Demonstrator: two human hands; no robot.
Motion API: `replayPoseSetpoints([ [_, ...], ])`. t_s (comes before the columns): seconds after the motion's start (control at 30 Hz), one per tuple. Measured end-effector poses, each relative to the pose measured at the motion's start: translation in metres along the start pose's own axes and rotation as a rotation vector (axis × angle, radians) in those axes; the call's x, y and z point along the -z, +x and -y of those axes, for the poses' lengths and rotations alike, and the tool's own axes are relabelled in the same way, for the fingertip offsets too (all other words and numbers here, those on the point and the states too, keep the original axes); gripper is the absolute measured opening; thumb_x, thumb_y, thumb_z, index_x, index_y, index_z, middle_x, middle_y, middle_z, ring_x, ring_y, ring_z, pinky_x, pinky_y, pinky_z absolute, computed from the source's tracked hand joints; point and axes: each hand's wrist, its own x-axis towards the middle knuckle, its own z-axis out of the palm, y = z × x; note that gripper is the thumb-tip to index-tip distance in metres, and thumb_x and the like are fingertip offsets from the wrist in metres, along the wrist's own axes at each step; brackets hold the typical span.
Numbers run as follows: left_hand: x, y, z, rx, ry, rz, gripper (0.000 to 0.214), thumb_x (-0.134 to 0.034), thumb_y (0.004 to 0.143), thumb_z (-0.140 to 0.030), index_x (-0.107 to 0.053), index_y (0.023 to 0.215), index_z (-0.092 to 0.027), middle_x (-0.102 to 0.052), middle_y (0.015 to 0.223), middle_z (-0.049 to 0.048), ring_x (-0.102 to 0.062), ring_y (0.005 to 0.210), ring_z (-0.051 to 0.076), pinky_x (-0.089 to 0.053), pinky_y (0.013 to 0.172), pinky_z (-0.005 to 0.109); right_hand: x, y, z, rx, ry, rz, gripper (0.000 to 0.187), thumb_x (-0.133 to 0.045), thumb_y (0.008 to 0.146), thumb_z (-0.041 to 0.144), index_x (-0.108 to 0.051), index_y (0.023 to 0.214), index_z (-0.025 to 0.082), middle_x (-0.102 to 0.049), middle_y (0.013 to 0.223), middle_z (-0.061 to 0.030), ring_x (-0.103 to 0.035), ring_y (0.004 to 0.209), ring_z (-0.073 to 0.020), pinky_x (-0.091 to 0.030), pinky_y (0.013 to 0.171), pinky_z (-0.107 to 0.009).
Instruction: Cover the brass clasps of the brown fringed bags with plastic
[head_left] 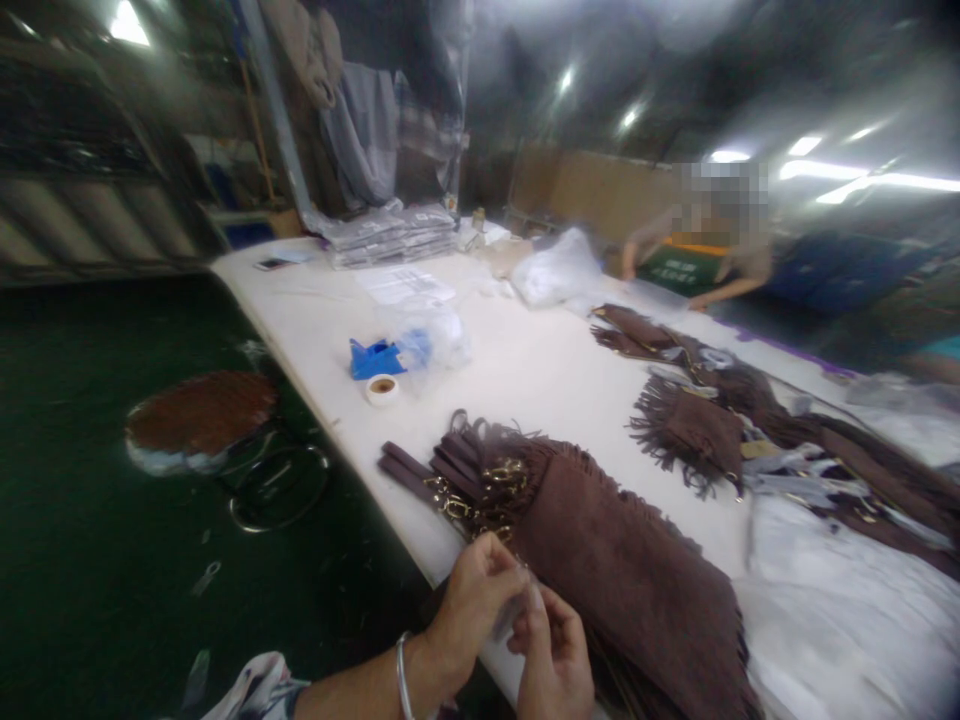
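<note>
My left hand [472, 605] and my right hand [551, 650] meet at the near edge of the white table [525, 370]. Both pinch a small pale thing between their fingertips; I cannot make out what it is. A bangle circles my left wrist. Right behind my hands lies a stack of brown suede fringed bags [615, 560] with brown straps and gold clasps [487, 495] at its left end.
More brown fringed bags [697, 425] and white wrapping [840, 600] lie to the right. A tape roll [382, 389], a blue item [375, 358] and plastic bags sit mid-table. A round stool [199, 415] stands on the left. Another person [712, 250] works at the far end.
</note>
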Motion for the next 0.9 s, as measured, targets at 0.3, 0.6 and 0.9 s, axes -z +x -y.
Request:
replayPoseSetpoints([
  [0.3, 0.002, -0.001, 0.004, -0.017, -0.034, 0.047, 0.017, -0.063, 0.076, -0.023, -0.046, 0.077, -0.019, -0.053, 0.064, -0.0041, -0.049, 0.045, 0.009, -0.038, 0.04, 0.02, -0.004, -0.006, 0.011, 0.056, -0.12, -0.016, 0.05, -0.056, 0.081, 0.065, -0.066, 0.087, 0.017, -0.059, 0.055, 0.0029, -0.054, 0.052, -0.0142, -0.043, 0.055, -0.025],
  [0.6, 0.003, -0.002, -0.002, -0.184, 0.195, 0.023, 0.008, -0.056, 0.083, -0.02, -0.05, 0.078, -0.018, -0.053, 0.068, -0.0022, -0.052, 0.059, 0.011, -0.042, 0.053, 0.021, -0.007, -0.004, -0.003, 0.191, -0.321, -0.129, 0.048, -0.053, 0.082, 0.064, -0.07, 0.092, 0.02, -0.073, 0.08, -0.0054, -0.066, 0.069, -0.0212, -0.046, 0.063, -0.028],
  [0.9, 0.007, -0.007, 0.002, -0.155, 0.23, 0.018, 0.013, -0.055, 0.087, -0.03, -0.052, 0.082, -0.018, -0.053, 0.071, -0.0018, -0.051, 0.058, 0.011, -0.04, 0.048, 0.019, -0.003, -0.009, 0.008, 0.231, -0.337, -0.024, 0.05, -0.051, 0.083, 0.063, -0.072, 0.096, 0.02, -0.073, 0.086, -0.0061, -0.066, 0.069, -0.0193, -0.046, 0.063, -0.026],
])
